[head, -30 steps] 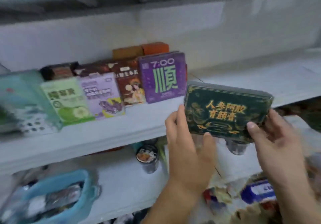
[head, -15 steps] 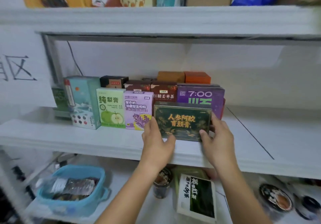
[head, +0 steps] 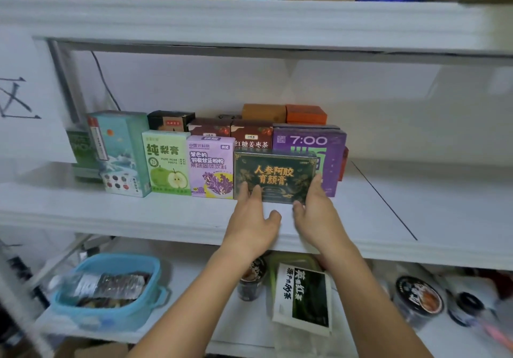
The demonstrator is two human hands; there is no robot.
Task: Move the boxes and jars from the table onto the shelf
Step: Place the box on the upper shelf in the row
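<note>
Fingers [head: 246, 191] straight, gripping nothing: left hand [head: 251, 221] against lower front of green box [head: 274, 173], right hand [head: 319, 216] at its lower right corner. Upright near front edge of shelf [head: 138, 213], just beside lilac box [head: 210, 166], before purple box [head: 331, 149].

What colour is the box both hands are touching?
The box is dark green with gold lettering; head view.

The dark green box [head: 274, 175] bore gold lettering and scrollwork; the purple box [head: 309, 146] had white numerals, the lilac box [head: 210, 166] purple leaves; the shelf [head: 138, 213] was white
</note>
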